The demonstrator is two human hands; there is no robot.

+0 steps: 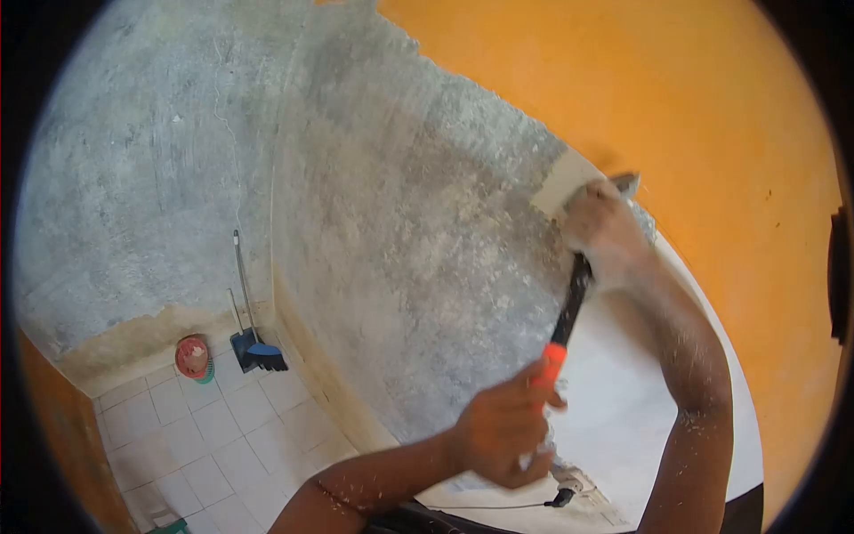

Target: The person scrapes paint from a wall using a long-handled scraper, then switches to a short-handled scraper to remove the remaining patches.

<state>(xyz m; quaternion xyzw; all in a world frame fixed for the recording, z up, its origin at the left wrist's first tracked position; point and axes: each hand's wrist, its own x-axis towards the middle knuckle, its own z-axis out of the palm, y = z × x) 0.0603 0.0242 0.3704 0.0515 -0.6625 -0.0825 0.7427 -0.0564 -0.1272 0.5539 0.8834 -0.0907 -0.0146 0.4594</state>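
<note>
My left hand (507,427) is wrapped round the orange grip of what looks like a long-handled scraper (574,294) with a black shaft. My right hand (609,227) is closed near the tool's upper end, slightly blurred. A grey metal end shows just beyond its knuckles, against the wall; the full shape of the tool's head is hidden. Both hands are in front of a wall (400,231) with a bare grey, patchy surface that meets orange paint (658,80) along a ragged edge. A cream patch (560,182) lies beside my right hand. Pale flecks cling to my arms.
A broom (265,354) and a dustpan (240,351) lean in the corner, beside a red bucket (191,356). White tiles (205,445) cover the floor. A plug (562,497) with a cable sits low on the wall. A dark object (838,276) is at the far right.
</note>
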